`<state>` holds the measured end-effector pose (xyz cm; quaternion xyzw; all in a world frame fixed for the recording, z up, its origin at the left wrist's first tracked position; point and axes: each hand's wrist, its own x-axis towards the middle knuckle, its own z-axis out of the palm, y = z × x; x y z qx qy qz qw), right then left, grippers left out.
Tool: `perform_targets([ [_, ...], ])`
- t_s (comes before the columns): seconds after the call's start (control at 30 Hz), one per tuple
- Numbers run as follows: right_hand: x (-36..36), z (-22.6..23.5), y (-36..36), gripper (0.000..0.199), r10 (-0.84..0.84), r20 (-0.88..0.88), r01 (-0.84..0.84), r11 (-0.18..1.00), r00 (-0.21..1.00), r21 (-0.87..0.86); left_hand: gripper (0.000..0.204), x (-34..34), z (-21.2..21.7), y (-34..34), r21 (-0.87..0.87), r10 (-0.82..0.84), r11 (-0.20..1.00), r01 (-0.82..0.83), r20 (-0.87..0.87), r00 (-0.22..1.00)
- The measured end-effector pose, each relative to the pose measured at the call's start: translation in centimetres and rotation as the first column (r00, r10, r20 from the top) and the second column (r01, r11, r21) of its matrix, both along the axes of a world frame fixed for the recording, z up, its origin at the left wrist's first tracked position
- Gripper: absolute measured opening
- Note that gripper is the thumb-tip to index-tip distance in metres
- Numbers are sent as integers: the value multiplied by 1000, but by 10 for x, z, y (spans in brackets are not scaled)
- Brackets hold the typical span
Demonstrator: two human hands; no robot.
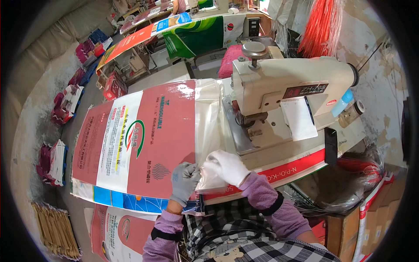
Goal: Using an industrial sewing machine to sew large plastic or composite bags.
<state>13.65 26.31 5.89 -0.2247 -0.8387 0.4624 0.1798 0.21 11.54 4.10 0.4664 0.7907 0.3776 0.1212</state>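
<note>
Both hands in at the near edge of the bench (349, 131) now. Left hand (184, 180), grey glove, fingers curled and pinching the clear plastic liner (208, 126) at its near corner, w/ the hand resting on the red printed sack (139, 139). Right hand (227, 167), white glove, closed on the same liner corner just beside the left, thumb & fingers pressing the film together. The liner sticks out of the sack's open end, lying flat twd the sewing machine (288, 87). Sack lies flat across the bench, left of the machine, printed side up, its near edge touching both wrists. Machine head is cream-coloured, handwheel on top, a white paper tag hanging off its front. More printed sacks stacked under the top one, blue edge showing. Floor at left has bundles of folded sacks (54, 162).
</note>
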Motion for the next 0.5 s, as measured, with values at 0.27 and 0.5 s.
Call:
perform_targets([
  [0.27, -15, -15, -24, 26, 138, 0, -138, 990, 990, -10, 21, -7, 14, -5, 52, -43, 997, 53, -161, 986],
  [0.5, -11, -25, -49, 37, -119, -143, 39, 882, 982, -469, 20, -7, 14, -10, 69, 33, 997, -18, -235, 971],
])
